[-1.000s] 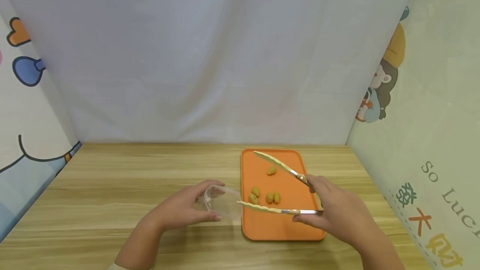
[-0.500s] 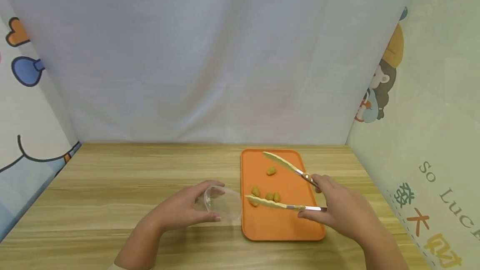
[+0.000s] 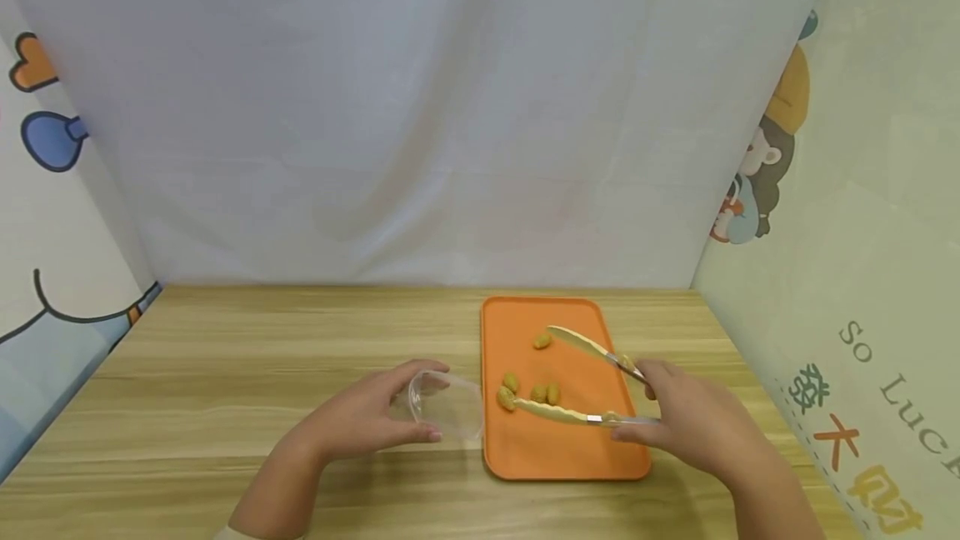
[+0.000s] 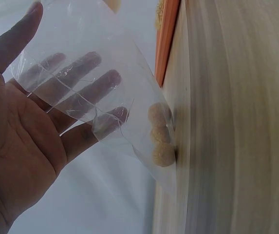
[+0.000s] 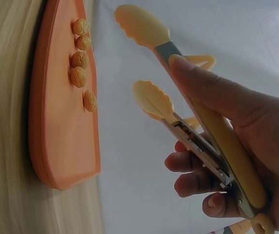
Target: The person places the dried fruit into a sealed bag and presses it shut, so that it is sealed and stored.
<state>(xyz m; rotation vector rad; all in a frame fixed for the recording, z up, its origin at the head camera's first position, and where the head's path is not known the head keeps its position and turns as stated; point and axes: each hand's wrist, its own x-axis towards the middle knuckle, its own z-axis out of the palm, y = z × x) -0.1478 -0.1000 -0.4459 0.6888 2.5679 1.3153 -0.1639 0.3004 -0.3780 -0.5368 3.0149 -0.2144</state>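
Note:
Between the thumb and fingers of my left hand (image 3: pixel 360 417) is a clear plastic bag (image 3: pixel 457 407), its mouth spread beside the tray's left edge. Through the bag in the left wrist view, three round tan pieces (image 4: pixel 159 133) show at its bottom. My right hand (image 3: pixel 701 423) grips tongs (image 3: pixel 555 412) with yellow scalloped tips, the two arms spread wide and nothing between them. The tongs hang over the orange tray (image 3: pixel 562 457), where several brown wrinkled nuts (image 3: pixel 552 393) lie. The lower tip appears beside the left nuts (image 3: pixel 507 397); contact cannot be told.
A wooden table (image 3: pixel 262 332) lies under everything. A pale curtain (image 3: pixel 420 107) hangs behind its far edge, and printed cloths with cartoon figures (image 3: pixel 750 182) stand at the left and right sides.
My right hand and the tongs have moved to the right, and the upper tip has come lower, nearer the far nut. My left hand and the bag have stayed in place.

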